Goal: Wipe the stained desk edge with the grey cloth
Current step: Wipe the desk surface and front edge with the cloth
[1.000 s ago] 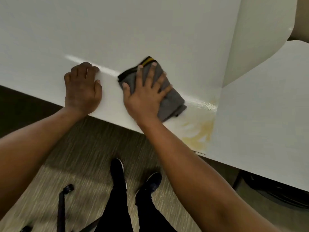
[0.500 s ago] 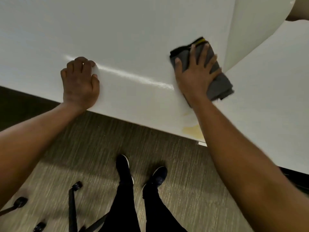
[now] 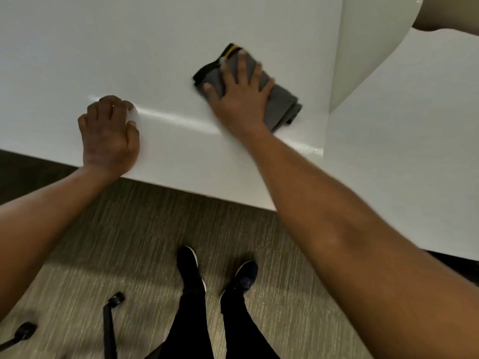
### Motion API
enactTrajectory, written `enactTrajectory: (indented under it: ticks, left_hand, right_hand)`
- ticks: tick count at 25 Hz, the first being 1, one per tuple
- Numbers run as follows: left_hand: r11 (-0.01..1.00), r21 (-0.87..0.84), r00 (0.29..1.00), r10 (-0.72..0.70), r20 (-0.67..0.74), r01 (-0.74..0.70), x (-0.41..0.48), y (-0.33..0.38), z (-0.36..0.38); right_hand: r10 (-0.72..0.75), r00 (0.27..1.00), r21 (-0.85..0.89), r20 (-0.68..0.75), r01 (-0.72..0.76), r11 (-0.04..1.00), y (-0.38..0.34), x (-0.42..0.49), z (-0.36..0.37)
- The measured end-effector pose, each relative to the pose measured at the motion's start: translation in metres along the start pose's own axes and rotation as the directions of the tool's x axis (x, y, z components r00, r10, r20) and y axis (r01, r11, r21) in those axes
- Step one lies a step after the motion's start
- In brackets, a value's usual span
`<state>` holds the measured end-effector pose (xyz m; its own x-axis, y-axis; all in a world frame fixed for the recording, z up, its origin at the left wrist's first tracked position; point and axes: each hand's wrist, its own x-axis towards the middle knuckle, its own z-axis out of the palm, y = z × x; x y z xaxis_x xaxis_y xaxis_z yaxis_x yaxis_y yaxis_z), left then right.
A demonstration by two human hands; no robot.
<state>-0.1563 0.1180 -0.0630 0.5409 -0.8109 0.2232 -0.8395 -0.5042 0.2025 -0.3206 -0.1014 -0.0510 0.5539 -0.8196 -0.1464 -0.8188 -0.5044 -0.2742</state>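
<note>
You're pressing the cloth under the spread, flat fingers of your right hand, wiping the table. Left hand is bracing beside it, fingers loosely bent, holding nothing. Be keeping pressure even, strokes overlapping.

Black trousers, dark trainers, bare arms.
The trousers are plain black and slim on both legs. The left shoe is black with a thin white sole edge; the right shoe looks dark navy, white-edged too. The left hand, right hand and both forearms are uncovered.
</note>
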Motion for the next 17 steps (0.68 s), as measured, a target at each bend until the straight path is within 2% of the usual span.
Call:
enactTrajectory:
  ticks: [4,7,9,11,13,15,17]
  left_hand:
    - [1.000,0.008,1.000,0.001,0.016,-0.001,0.002,0.001,0.000]
    - [1.000,0.018,1.000,-0.006,0.028,0.005,0.001,0.002,-0.002]
    - [1.000,0.027,0.999,-0.013,0.032,0.012,0.001,0.002,-0.001]
    - [0.999,0.035,0.999,-0.010,0.033,0.008,0.002,0.002,-0.001]
    - [0.999,0.038,1.000,-0.004,0.029,0.002,0.001,0.000,-0.002]
    - [0.999,0.046,1.000,0.006,0.019,-0.007,0.001,-0.003,0.000]
    - [0.999,0.050,1.000,0.012,0.007,-0.012,0.002,-0.004,0.001]
  right_hand:
    - [0.202,0.976,-0.006,-0.088,-0.203,0.979,0.082,-0.029,-0.022]
    - [0.333,0.935,0.026,-0.123,-0.332,0.943,0.074,-0.107,-0.002]
    - [0.286,0.951,0.002,-0.119,-0.288,0.958,0.030,-0.142,0.018]
    - [0.138,0.985,-0.035,-0.108,-0.142,0.989,-0.022,-0.147,0.037]
    - [-0.021,0.999,-0.042,-0.033,0.020,0.999,-0.058,-0.125,0.040]
    - [-0.098,0.995,-0.036,-0.002,0.098,0.995,-0.056,-0.088,0.034]
    - [-0.073,0.997,-0.045,-0.024,0.072,0.996,-0.023,-0.060,0.021]
